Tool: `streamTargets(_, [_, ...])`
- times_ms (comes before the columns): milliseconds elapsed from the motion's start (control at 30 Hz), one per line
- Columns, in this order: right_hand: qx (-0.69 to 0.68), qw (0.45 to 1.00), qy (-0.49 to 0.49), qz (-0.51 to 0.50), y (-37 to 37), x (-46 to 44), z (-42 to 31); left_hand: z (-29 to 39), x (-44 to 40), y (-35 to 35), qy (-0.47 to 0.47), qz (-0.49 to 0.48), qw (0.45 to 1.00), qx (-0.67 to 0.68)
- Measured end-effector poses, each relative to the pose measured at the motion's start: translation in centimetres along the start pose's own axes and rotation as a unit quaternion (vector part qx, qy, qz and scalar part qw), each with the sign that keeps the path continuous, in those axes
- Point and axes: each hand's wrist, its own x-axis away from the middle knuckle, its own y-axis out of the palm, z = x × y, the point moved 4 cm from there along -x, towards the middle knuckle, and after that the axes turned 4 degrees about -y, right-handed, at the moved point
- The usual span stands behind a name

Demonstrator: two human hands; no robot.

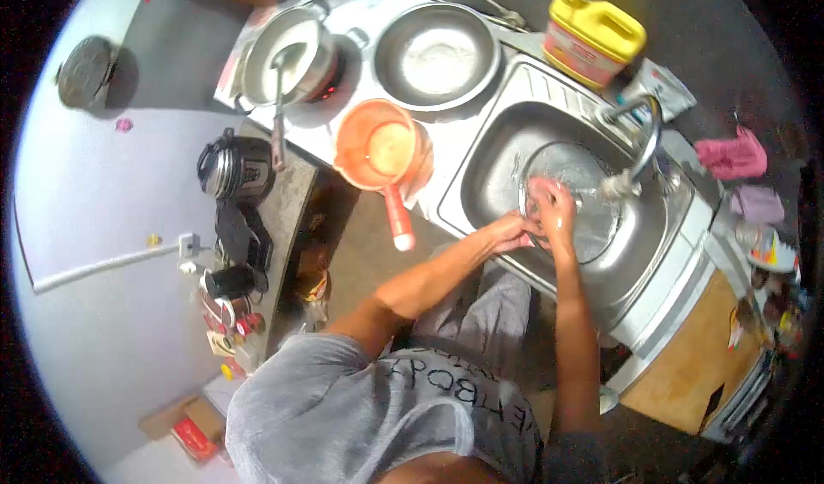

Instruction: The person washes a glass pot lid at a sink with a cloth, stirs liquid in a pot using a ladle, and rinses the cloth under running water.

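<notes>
Both hands are together over the near left part of the metal sink point(481, 184). My left hand point(513, 232) is closed on the edge of a thin, round, shiny item point(523, 194), seen nearly edge-on; I cannot make out what it is. My right hand point(551, 205) lies against the same item, its fingers bent and partly hidden, so its grip is unclear. To the right of my hands is the faucet point(654, 136), with water at its spout. A round metal lid or basin point(601, 226) sits in the sink beneath them.
An orange dipper point(374, 145) lies left of the sink, its handle pointing toward me. Behind it are a metal basin point(438, 57) and a pot point(287, 55) holding a ladle. A yellow jug point(592, 38) stands behind the sink. A wooden board point(695, 355) is at right.
</notes>
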Motion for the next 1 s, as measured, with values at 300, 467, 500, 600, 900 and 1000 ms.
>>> streamTargets(300, [-0.016,0.985,0.035,-0.171,-4.5,5.0,-1.2,0.1,0.6,1.4,0.046,-0.122,0.991,-0.016])
streamTargets(467, [0.222,0.966,-0.024,-0.128,-8.9,5.8,0.1,0.5,1.1,2.2,0.037,-0.088,0.995,0.006])
streamTargets(500, [0.277,0.956,-0.007,-0.094,-9.7,5.4,0.1,0.6,1.2,2.1,0.036,-0.079,0.996,0.006])
streamTargets(600, [0.309,0.948,0.02,0.074,-10.7,2.9,4.0,0.3,1.1,1.5,0.012,-0.078,0.997,-0.018])
streamTargets(900, [0.102,0.991,-0.067,0.051,-2.3,0.9,-0.7,-0.8,0.7,1.0,-0.029,-0.011,0.999,0.026])
streamTargets(1000, [0.088,0.996,-0.014,-0.019,-3.9,5.5,0.6,0.7,1.3,0.5,0.008,-0.017,0.999,-0.028])
